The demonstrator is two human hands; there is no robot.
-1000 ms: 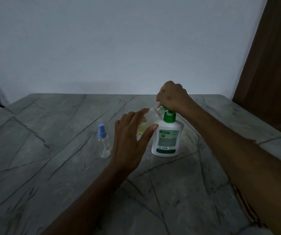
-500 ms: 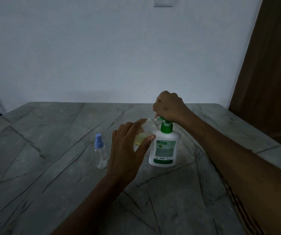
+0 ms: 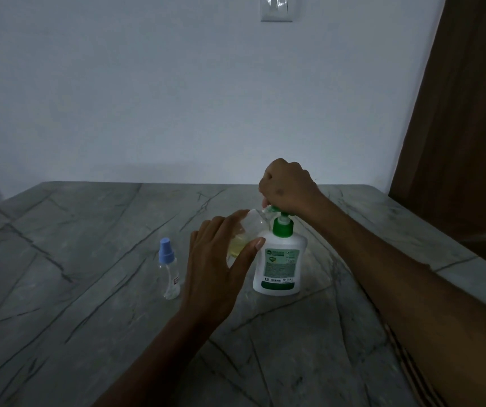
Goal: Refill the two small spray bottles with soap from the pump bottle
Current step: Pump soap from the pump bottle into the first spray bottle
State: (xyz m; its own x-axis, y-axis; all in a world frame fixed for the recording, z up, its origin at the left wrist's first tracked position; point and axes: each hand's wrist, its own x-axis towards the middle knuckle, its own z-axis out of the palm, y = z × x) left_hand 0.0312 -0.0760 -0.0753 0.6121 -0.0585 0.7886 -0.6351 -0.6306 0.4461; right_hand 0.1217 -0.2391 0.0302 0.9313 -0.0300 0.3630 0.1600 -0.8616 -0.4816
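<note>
A white pump bottle (image 3: 279, 265) with a green pump head stands upright on the grey marble table (image 3: 83, 254). My right hand (image 3: 287, 186) is closed over the pump head from above. My left hand (image 3: 221, 259) holds a small clear spray bottle (image 3: 243, 235), uncapped and tilted, its mouth up against the pump's nozzle; yellowish liquid fills its lower part. A second small clear spray bottle (image 3: 170, 268) with a blue cap stands upright to the left of my left hand, apart from it.
A white wall rises behind the table, with a switch plate (image 3: 276, 7) high up. A brown wooden door (image 3: 465, 113) stands at the right. The table's right edge runs diagonally under my right forearm.
The camera has tilted upward, so the hands and bottles sit lower in view. Both hands keep their grips; the pump head appears slightly more raised than before.
</note>
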